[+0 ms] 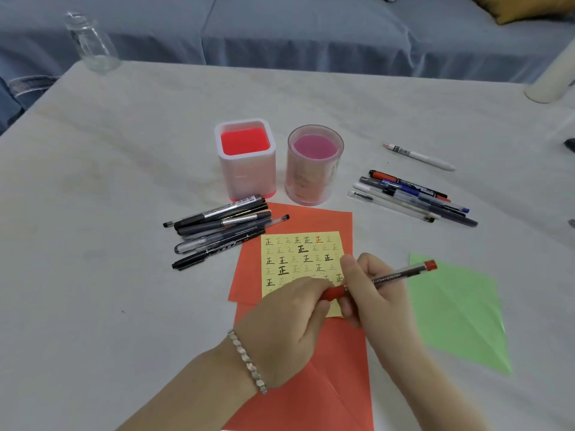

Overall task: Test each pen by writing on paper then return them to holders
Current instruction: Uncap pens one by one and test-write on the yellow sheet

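My right hand [373, 293] holds a red pen [401, 273] by its clear barrel, red end pointing up right. My left hand [289, 318] pinches the pen's red cap [334, 293] at the lower end, above a yellow note [303, 259] filled with written marks. The note lies on an orange sheet [311, 222]. A square white holder with a red inside [245, 157] and a round pink holder [314, 164] stand behind the paper, both without pens. A pile of black pens [224, 228] lies left of the note; a pile of mixed pens [410, 197] lies to the right.
A single white pen [420, 157] lies apart at the back right. A green sheet [457, 309] lies to the right of my hands. A clear glass jar [91, 42] stands at the table's far left corner. A sofa runs behind the table.
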